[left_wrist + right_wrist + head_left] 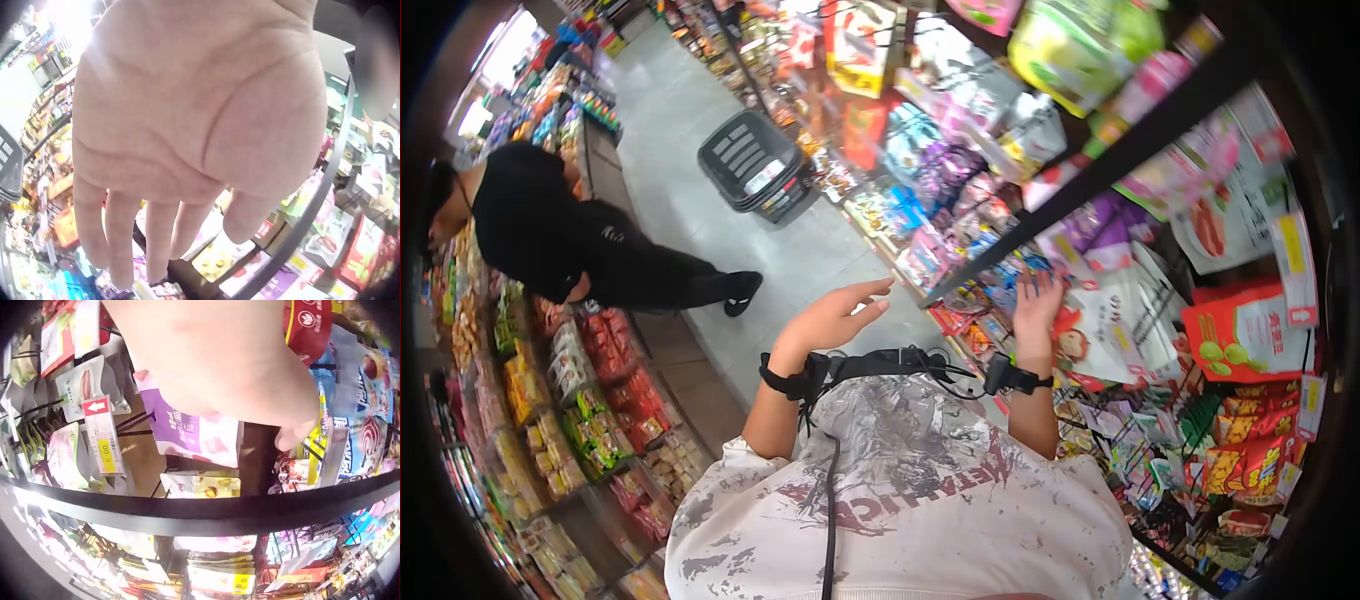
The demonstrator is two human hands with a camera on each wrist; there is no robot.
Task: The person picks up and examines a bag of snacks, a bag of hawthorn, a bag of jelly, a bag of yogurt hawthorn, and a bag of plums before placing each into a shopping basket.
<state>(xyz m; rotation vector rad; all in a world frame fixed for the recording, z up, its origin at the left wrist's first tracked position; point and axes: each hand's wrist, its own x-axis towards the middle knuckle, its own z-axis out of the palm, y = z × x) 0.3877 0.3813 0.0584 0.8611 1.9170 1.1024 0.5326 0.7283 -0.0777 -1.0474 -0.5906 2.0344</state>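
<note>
My left hand (835, 315) is held up in front of the shirt, palm and loosely straight fingers in view in the left wrist view, with nothing in it. My right hand (1037, 305) reaches in at the hanging snack packets, its fingers extended and close beside a white packet (1125, 320) in the head view. In the right wrist view this hand overlaps a purple-and-white snack packet (181, 431), and most of its fingers are hidden behind the hand's near side. Blue packets (362, 437) hang to the right there.
A black bar (1100, 165) runs diagonally across the rack. Red packets (1250, 335) hang at the right. A dark basket stack (750, 160) stands in the grey aisle. At left, a person in black (550, 220) bends toward shelves of packaged snacks (605, 340).
</note>
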